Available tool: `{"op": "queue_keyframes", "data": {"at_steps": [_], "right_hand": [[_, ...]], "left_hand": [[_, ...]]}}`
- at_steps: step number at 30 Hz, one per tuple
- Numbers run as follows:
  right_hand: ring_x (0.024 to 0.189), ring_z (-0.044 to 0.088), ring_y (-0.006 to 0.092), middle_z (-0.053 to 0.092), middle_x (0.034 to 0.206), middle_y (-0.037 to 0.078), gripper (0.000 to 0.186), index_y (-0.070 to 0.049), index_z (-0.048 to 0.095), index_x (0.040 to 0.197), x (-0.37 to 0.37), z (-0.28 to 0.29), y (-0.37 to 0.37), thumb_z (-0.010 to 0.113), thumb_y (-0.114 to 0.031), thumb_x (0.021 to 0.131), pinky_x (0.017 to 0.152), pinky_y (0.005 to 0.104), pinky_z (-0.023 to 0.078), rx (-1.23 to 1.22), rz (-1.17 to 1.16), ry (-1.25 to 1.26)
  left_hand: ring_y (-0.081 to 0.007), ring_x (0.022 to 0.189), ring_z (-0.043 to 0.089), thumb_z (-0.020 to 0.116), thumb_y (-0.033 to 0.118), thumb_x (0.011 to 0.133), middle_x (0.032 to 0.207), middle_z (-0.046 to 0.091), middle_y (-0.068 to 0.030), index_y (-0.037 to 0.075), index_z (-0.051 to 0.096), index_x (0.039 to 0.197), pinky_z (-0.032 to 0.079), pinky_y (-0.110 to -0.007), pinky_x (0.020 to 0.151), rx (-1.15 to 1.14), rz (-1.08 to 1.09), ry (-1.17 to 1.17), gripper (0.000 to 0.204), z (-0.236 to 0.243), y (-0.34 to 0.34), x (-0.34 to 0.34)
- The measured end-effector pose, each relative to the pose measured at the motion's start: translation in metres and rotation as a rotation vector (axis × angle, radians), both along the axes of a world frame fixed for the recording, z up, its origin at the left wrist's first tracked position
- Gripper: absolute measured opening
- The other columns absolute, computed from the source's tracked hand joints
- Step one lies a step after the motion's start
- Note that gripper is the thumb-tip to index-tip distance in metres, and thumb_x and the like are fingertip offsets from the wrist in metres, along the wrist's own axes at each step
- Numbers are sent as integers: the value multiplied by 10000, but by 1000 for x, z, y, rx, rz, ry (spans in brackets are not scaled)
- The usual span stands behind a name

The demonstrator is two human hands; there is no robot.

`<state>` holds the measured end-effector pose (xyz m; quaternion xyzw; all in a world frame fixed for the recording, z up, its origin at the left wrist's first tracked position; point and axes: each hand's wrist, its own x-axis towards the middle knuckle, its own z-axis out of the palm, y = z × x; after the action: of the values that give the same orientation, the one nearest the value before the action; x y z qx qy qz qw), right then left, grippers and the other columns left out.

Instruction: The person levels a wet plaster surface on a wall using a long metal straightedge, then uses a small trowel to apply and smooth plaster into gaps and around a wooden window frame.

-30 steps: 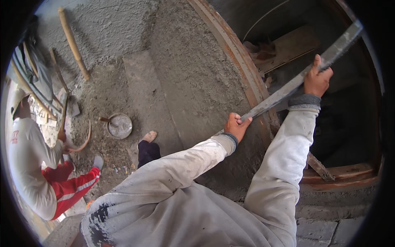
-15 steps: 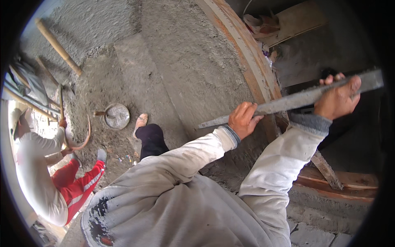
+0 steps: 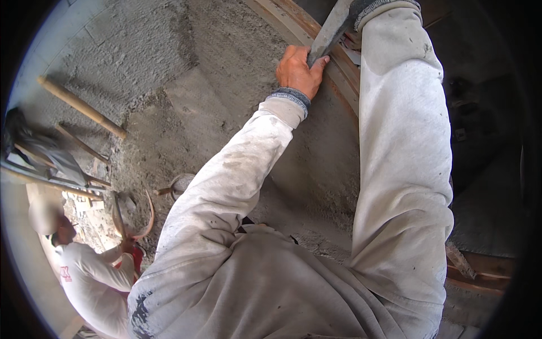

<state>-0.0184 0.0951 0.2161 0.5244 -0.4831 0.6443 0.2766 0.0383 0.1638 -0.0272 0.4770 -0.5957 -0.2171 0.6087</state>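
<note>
My left hand (image 3: 299, 70) is closed around the lower end of a long grey straightedge (image 3: 332, 31), which slants up to the right and out of the top of the view. Beneath it lie rough grey mortar (image 3: 237, 68) and the curved wooden edging (image 3: 341, 79). My right arm (image 3: 403, 113) reaches up along the right side. Its cuff meets the top edge beside the bar, and the hand itself is cut off from sight.
On the left a person in a white top (image 3: 90, 277) bends over a long-handled tool (image 3: 118, 214). A round pan (image 3: 182, 183) is partly behind my left sleeve. Wooden poles (image 3: 82, 107) lean at the far left. Dark space lies beyond the edging at right.
Both my arms have stretched farther up and away, carrying the straightedge to the top of the view and tilting it steeper. My right hand has left the picture. The view has shifted.
</note>
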Motion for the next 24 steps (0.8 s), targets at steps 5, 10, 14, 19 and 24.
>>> {"op": "queue_keyframes", "data": {"at_steps": [5,10,14,19,24], "right_hand": [[896,560,443,587,901,288,506,24,484,977,-12,3,20,507,-467,855,754,458,428,48,-114,40],[484,519,151,540,665,97,350,8,474,883,-41,-4,86,607,-313,841,428,287,459,109,190,-145],[531,541,151,566,709,106,376,11,494,901,-75,-4,183,615,-340,839,465,279,471,143,137,-278],[581,518,174,532,773,120,411,14,483,904,-118,-2,260,469,-396,909,530,278,458,199,118,-236],[580,503,181,512,773,130,460,35,466,911,-95,-20,243,443,-424,909,516,295,445,156,58,-257]], "left_hand": [[-246,785,609,748,268,697,892,617,-132,-1,644,964,488,-331,723,56,-230,54,394,-15,15,9],[-329,868,603,712,265,734,1002,597,-179,8,619,999,483,-380,765,383,-387,-186,380,-122,103,-9],[-353,783,610,675,317,761,857,640,-154,33,613,889,488,-409,736,606,-642,-327,318,-144,179,-48],[-265,757,629,583,350,822,788,625,-128,12,578,893,521,-357,696,1478,-974,168,346,-120,228,-80],[-266,796,597,434,331,888,886,535,-155,-32,421,1066,531,-348,677,1809,-508,1383,404,-145,191,-102]]}}
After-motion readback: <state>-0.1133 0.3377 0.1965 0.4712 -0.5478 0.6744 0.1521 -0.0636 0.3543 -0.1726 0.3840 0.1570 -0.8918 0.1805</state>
